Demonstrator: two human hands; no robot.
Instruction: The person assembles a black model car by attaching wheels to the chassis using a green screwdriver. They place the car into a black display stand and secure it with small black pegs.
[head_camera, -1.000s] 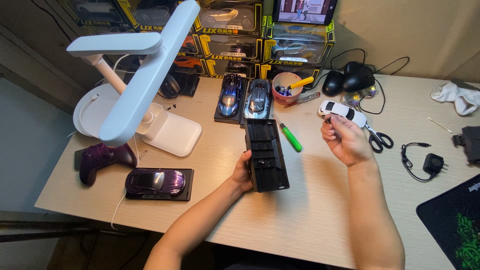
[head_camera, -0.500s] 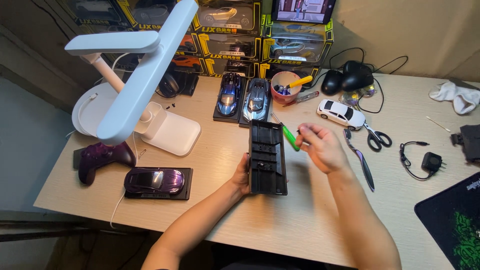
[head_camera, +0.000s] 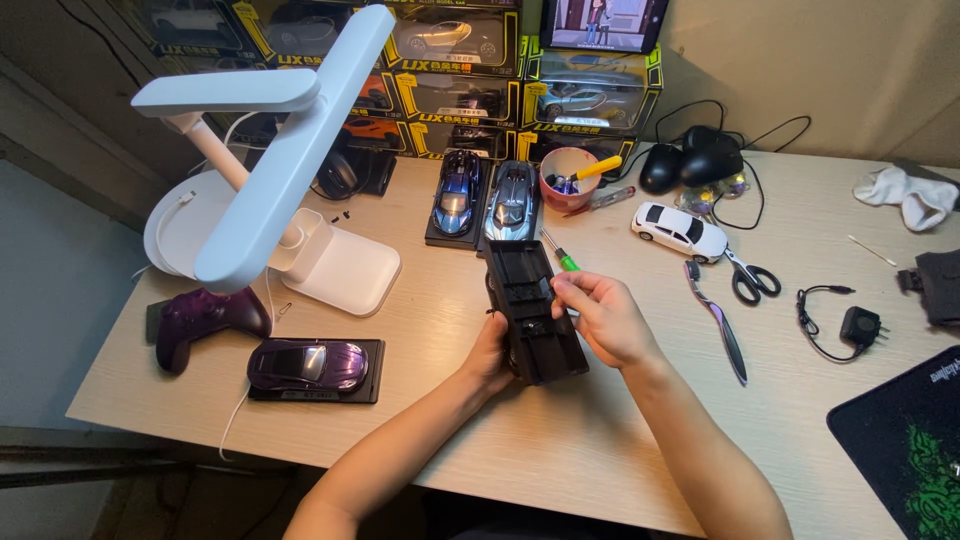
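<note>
Left of the black car base (head_camera: 532, 312), a white desk lamp (head_camera: 270, 190) stands on the counter (head_camera: 600, 440), the left hand (head_camera: 492, 352) grips the base's edge from beneath, the right hand (head_camera: 603, 318) closes on its right side, and a white model car (head_camera: 680, 230) sits further right.

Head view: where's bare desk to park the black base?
Bare wooden desk: the front strip right of the purple model car on its black plinth, and the stretch between the black-handled scissors and the black mouse pad. Crowded: the back edge by the pink cup and white model car.
</note>
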